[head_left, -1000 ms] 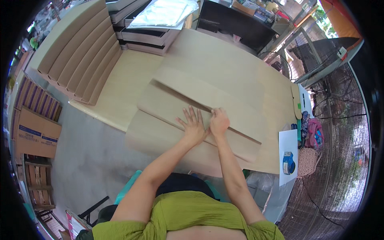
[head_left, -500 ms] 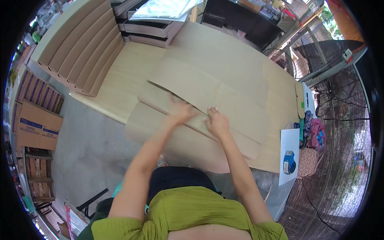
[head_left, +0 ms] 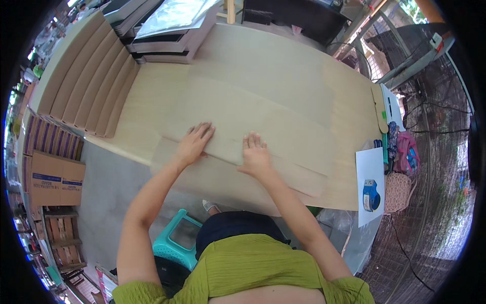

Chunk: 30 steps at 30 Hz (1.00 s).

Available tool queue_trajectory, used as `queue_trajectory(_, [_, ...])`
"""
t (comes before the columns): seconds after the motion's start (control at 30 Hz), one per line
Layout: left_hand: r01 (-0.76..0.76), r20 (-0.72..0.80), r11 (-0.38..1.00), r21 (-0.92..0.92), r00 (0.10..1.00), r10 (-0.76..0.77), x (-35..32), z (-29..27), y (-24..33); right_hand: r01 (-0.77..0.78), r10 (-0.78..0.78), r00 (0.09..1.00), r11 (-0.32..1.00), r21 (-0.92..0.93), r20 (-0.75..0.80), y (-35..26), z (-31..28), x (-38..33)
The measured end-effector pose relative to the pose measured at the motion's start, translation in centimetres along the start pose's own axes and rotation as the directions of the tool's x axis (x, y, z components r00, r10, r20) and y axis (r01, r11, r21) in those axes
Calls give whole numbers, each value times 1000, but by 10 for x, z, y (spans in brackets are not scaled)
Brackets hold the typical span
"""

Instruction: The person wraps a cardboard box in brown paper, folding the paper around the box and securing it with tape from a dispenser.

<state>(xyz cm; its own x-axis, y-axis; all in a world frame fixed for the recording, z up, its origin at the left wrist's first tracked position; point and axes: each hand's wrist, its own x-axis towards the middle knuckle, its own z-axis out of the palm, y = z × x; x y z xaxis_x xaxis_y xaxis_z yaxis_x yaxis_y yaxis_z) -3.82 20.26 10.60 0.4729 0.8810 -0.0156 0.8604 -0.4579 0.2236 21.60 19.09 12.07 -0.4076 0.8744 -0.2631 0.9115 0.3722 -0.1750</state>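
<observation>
A large sheet of brown kraft paper (head_left: 253,71) is spread over the pale wooden table, its near part hanging past the table's front edge. Across the middle, a folded strip lies over what seems to be a flat packet in the same brown paper (head_left: 293,175). Pressing on the left part of this fold, my left hand (head_left: 196,144) lies with its fingers spread. My right hand (head_left: 254,154) rests flat near the fold's middle, fingers stretched forward. Neither hand grips anything. What lies inside the paper is hidden.
Brown-wrapped packets (head_left: 83,76) are stacked at the table's left, beside dark-and-white stacks topped with clear plastic (head_left: 174,17). On the right, a blue tape dispenser (head_left: 371,195) sits on a white sheet (head_left: 362,162). A turquoise stool (head_left: 174,248) stands below the table.
The raised paper flap now lies down flat. My left hand has come out from its edge and moved left; my right hand has shifted slightly left and flattened.
</observation>
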Motion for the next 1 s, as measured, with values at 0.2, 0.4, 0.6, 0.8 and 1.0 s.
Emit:
queue_trajectory(0.2, [65, -26, 998, -2, 998, -65, 7, 7, 11, 85, 87, 921, 906, 415, -379, 100, 15, -66])
queue_trajectory(0.4, [99, -48, 994, 52, 994, -96, 2, -3, 32, -646, 566, 371, 727, 233, -737, 326, 65, -270])
queue_trajectory(0.6, [110, -66, 993, 36, 992, -108, 13, 6, 32, -894, 796, 354, 443, 74, -490, 411, 78, -353])
queue_trajectory(0.8, [177, -11, 981, 75, 984, -176, -4, -6, 26, -720, 649, 565, 689, 80, -509, 422, 49, -342])
queue_trajectory(1.0, [157, 18, 987, 39, 987, -158, 6, -4, 15, -193, 392, 681, 911, 365, -618, 270, -90, -207])
